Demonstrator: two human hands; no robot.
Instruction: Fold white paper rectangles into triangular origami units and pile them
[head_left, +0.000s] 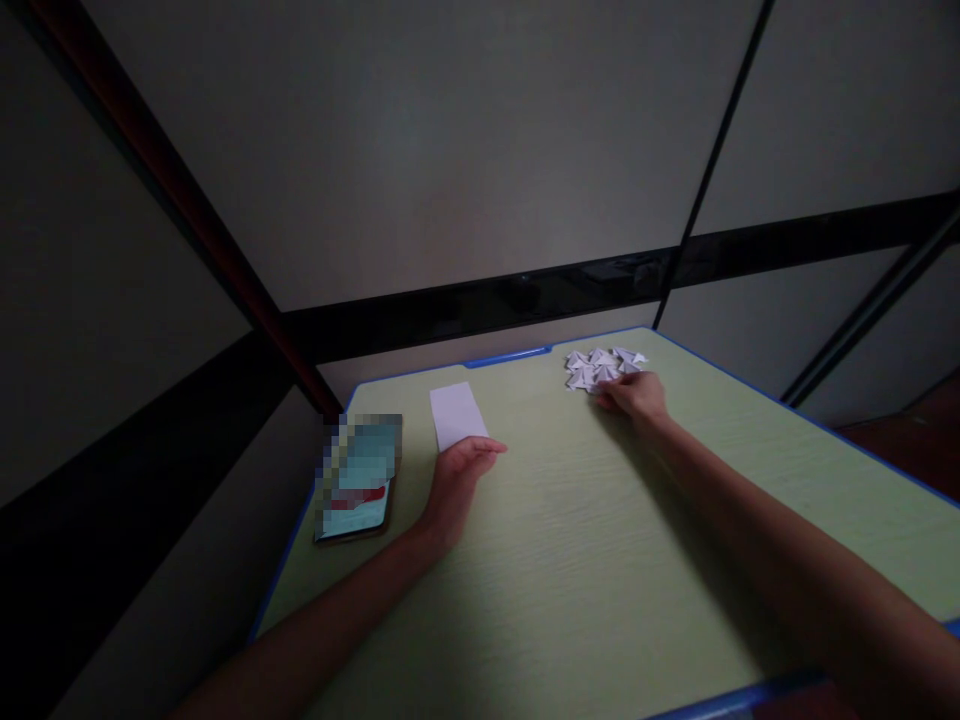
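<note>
Several small white folded-paper pieces sit in two rows near the far right of the table. My right hand reaches to the front row, thumb and fingers pinched at the edge of a folded paper piece. Its fingertips partly hide that piece. Left of centre lies a white rectangular paper; I cannot tell if it is one sheet or a stack. My left hand rests at its near edge, covering the lower part, with the fingers stretched out to the right and nothing visible in them.
A phone with a lit, partly pixelated screen lies at the table's left edge. The pale yellow-green table has a blue rim and a blue strip along its far edge. Behind it stand cabinet panels with a glossy black band.
</note>
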